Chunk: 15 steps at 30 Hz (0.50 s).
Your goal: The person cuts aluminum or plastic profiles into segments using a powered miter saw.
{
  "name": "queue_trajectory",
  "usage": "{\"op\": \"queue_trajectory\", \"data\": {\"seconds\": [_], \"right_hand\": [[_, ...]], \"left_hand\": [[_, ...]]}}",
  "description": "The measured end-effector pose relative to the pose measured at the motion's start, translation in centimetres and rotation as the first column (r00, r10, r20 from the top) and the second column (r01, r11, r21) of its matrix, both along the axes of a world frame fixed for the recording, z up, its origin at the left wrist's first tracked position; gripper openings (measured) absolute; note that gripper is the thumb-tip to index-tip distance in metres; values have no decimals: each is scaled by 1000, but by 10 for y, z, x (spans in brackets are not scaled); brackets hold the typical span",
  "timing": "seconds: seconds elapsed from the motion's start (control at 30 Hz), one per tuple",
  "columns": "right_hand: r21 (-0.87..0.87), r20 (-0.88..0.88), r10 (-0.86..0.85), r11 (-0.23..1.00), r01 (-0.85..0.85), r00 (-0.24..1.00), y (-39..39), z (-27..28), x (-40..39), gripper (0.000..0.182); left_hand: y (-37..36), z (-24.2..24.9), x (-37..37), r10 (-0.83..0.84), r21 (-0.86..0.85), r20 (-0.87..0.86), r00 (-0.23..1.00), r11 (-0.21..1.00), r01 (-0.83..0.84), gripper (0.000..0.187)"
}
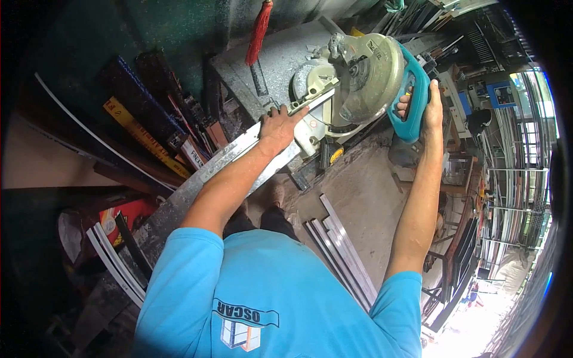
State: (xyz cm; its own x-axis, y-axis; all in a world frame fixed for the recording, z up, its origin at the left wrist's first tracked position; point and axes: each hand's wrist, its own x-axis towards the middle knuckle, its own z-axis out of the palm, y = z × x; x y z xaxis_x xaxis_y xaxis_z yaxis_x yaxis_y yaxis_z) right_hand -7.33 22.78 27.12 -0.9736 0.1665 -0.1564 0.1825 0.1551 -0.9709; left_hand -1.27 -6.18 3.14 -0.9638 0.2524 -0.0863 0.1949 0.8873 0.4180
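A miter saw [371, 80] with a cloudy blade guard stands on a dusty bench [239, 65]. My right hand [434, 110] wraps round its teal handle [421, 89], fingertips showing through the loop. The saw head is raised and tipped to the right. My left hand [279, 127] grips a long, pale metal profile [237, 148] by the saw's fence, fingers over its top and the index finger pointing along it toward the blade area. The profile runs down to the left along a grey support [170, 209].
Several metal bars [343, 247] lie on the floor right of my feet. A yellow spirit level [140, 134] leans among strips at the left. A red tassel [259, 33] hangs above the bench. Racks of long profiles [525, 173] line the right side, beside a wooden stand [459, 176].
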Motion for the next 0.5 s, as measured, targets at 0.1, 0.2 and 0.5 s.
{"op": "queue_trajectory", "data": {"seconds": [0.1,0.2,0.5], "right_hand": [[-8,-1,3,1000,-3,1000,-1,2,0,78],[2,1,-15,1000,15,1000,0,0,0,79],[4,15,-17,1000,17,1000,2,-1,-1,78]], "left_hand": [[1,-6,1,-14,15,-14,1000,1000,14,75],[-2,-22,-4,-41,97,-125,991,994,53,77],[5,-13,4,17,-57,-62,998,998,-21,79]]}}
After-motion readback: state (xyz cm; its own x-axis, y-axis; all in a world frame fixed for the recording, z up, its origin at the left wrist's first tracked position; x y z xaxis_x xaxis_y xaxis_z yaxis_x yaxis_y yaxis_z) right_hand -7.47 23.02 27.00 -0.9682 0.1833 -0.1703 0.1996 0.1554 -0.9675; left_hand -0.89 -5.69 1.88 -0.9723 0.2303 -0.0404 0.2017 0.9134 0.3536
